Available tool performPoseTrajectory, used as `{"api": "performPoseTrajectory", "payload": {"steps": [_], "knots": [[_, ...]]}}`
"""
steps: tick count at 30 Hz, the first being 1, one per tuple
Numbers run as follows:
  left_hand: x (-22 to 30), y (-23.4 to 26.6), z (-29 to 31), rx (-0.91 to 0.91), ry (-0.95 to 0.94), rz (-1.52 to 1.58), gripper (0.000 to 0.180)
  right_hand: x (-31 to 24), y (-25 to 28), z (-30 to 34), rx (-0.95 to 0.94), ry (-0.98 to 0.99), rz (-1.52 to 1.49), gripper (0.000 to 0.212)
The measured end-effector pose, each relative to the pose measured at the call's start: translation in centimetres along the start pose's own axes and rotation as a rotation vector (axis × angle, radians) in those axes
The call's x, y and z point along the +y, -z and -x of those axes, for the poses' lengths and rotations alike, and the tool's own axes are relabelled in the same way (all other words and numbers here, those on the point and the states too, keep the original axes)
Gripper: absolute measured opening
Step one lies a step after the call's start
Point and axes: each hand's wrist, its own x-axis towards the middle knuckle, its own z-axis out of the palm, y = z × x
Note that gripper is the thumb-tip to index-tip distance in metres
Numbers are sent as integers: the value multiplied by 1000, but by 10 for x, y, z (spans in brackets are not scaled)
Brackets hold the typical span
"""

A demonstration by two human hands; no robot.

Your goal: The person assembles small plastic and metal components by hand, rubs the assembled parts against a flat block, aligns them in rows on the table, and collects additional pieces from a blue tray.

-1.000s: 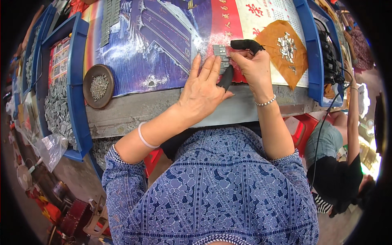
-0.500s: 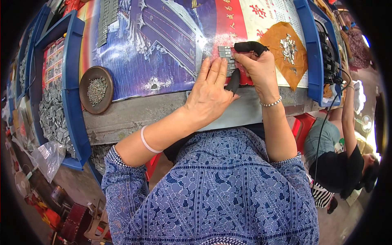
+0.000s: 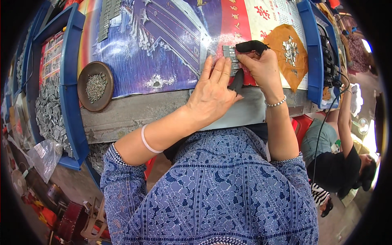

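Observation:
A short row of small grey rectangular metal pieces [image 3: 228, 53] lies on the printed sheet [image 3: 171, 73] in front of me. My left hand [image 3: 212, 92] rests over the row's left side, fingers stretched out. Its thumb wears a black cover and touches the row's near end. My right hand [image 3: 266, 70] is at the row's right side, thumb and black-covered index finger pinched together. Whatever sits between those fingertips is too small or hidden to make out. To the right, small silver metal pieces [image 3: 290, 51] are heaped on a brown paper sheet [image 3: 292, 77].
A brown dish [image 3: 92, 67] of tiny metal pins stands at the left. Blue bins flank the worktop: the left bin [image 3: 76, 81] holds many grey parts, the right bin [image 3: 312, 65] dark items. More grey pieces [image 3: 109, 20] lie in a strip farther off. Another person [image 3: 337, 163] is at the right.
The view has shifted slightly. My left fingers are spread a little wider and show more of the row. My right hand keeps its pinch at the row's right side.

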Motion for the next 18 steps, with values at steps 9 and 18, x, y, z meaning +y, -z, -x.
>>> {"api": "performPoseTrajectory", "payload": {"steps": [9,18], "knots": [[0,1,0,10,3,9,35,-11,-8,10,89,117,311,24],[-1,0,1,9,14,11,35,2,0,7,28,-9,-50,23]]}}
